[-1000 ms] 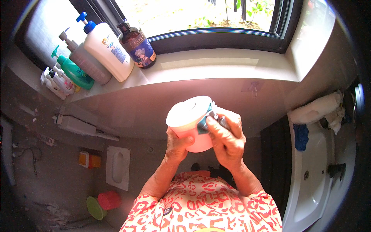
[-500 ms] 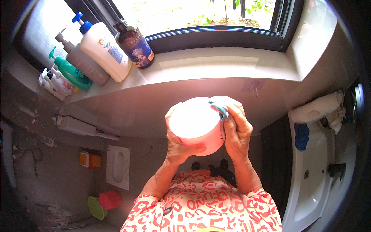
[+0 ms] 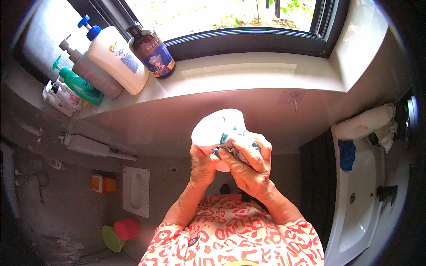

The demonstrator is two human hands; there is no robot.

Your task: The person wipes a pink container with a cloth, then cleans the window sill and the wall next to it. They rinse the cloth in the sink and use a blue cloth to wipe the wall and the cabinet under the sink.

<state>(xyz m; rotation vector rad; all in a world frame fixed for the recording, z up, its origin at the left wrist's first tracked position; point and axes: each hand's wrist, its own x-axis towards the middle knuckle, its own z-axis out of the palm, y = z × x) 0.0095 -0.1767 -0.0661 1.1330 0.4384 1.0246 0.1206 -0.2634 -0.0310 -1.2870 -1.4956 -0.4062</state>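
Note:
In front of my chest I hold a round white tub (image 3: 212, 126), its side tinted pink and its face brightly overexposed. My left hand (image 3: 203, 165) grips the tub's left side, the thumb toward me. Bunched in my right hand (image 3: 251, 166) is a white and teal cloth (image 3: 227, 138), pressed against the near right part of the tub. The fingers of that hand are closed round the cloth and cover much of it. Whether the tub's bright face is a lid or its base, I cannot tell.
Several pump bottles, among them a brown bottle (image 3: 152, 54) and a white bottle (image 3: 119, 57), line the left of the windowsill (image 3: 248, 73). At right is a white sink (image 3: 355, 221) with a blue cloth (image 3: 346, 156). A squat toilet (image 3: 136, 190) and red basin (image 3: 128, 228) are lower left.
My right hand has moved left and toward me with the cloth, from the tub's right edge to its near side. The tub has turned and tilted in my left hand.

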